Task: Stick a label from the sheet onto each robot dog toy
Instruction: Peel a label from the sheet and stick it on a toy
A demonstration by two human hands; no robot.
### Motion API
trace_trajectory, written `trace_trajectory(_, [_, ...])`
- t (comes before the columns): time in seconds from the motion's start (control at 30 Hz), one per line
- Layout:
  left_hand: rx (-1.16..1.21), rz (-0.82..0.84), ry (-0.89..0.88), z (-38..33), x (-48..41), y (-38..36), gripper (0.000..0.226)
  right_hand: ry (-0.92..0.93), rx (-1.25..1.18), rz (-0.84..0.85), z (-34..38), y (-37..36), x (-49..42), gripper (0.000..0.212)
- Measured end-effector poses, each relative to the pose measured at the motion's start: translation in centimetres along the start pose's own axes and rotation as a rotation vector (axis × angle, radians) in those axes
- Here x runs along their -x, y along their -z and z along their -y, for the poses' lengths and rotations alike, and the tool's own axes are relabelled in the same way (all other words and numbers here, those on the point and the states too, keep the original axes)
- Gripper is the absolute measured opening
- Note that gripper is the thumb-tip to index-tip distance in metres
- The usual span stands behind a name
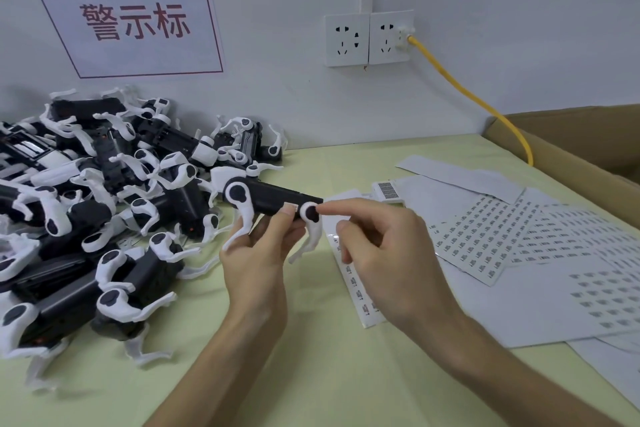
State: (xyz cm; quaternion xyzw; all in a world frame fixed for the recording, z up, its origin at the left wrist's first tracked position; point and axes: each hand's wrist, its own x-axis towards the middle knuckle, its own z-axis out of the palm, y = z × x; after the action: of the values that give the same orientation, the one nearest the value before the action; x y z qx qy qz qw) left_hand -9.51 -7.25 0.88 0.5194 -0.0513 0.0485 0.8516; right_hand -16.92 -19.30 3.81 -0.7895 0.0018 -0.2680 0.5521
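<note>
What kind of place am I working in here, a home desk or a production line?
Most likely a factory labelling station. A big pile of identical robot dog toys lies against the wall, several sheets of small printed labels cover the table, and a red-lettered station sign hangs above the pile.

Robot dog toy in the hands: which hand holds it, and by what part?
The left hand grips the robot dog toy by its black body, near the rear leg. The right hand only touches that end with its forefinger.
</note>
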Motion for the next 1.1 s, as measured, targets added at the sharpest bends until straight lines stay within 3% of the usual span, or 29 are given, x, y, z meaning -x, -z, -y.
trace_trajectory(0.03, [0.017,-0.005,0.007,-0.2,0.0,0.0,0.002,0.003,-0.006,-0.023,0.0,0.2,-0.1,0.035])
trace_trajectory(0.13, [0.067,-0.004,0.017,-0.7,0.0,-0.2,0.021,0.019,0.01,-0.077,-0.1,0.7,-0.6,0.032])
trace_trajectory(0.27, [0.073,0.071,0.027,-0.8,0.4,-0.6,0.041,-0.044,0.131,0.004,-1.0,0.4,-1.0,0.044])
trace_trajectory(0.4, [0.087,0.134,0.03,-0.7,0.6,-0.5,0.028,-0.082,0.092,0.103,-1.8,-0.1,-1.0,0.047])
trace_trajectory(0.63, [0.109,0.131,0.049,-1.1,0.9,-0.5,0.009,-0.031,-0.013,0.109,-1.7,-0.4,-0.7,0.042])
trace_trajectory(0.97, [0.03,0.115,0.016,-0.9,0.6,-0.4,0.03,-0.003,-0.013,0.124,-1.9,-0.7,-0.5,0.04])
trace_trajectory(1.1, [0.03,0.145,0.01,-0.9,0.6,-0.5,0.026,0.021,-0.008,0.096,-1.7,-0.7,-0.6,0.044])
